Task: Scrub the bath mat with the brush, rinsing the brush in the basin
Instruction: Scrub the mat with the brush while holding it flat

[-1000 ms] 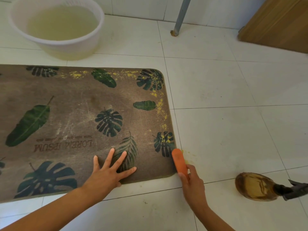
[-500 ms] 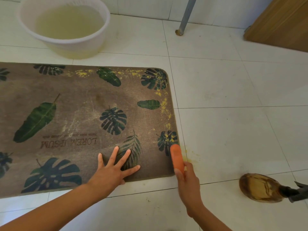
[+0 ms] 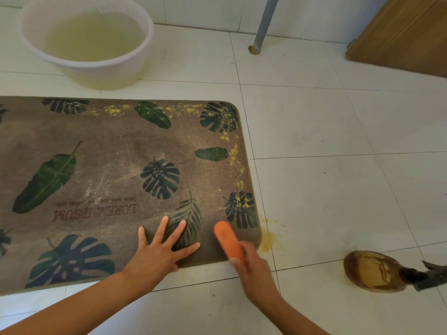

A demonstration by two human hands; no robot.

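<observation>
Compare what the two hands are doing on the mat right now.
The left hand lies flat and open, fingers spread, pressing on the bath mat; the right hand is closed around the orange brush. The left hand looks sharp, while the right hand is blurred, as if moving. Both are at the mat's near right corner.

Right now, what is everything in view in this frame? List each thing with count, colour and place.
bath mat: one, brown with green leaf prints and yellow specks, flat on the floor, left
basin: one, white, holds cloudy water, beyond the mat, upper left
brush: one, orange, on the mat's near right corner
spray bottle: one, amber with dark trigger, lying on the floor, right
metal leg: one, grey, top centre
wooden panel: one, brown, top right
floor: white tiles, yellow smear by the mat corner
left hand: spread flat on the mat
right hand: grips the brush
</observation>
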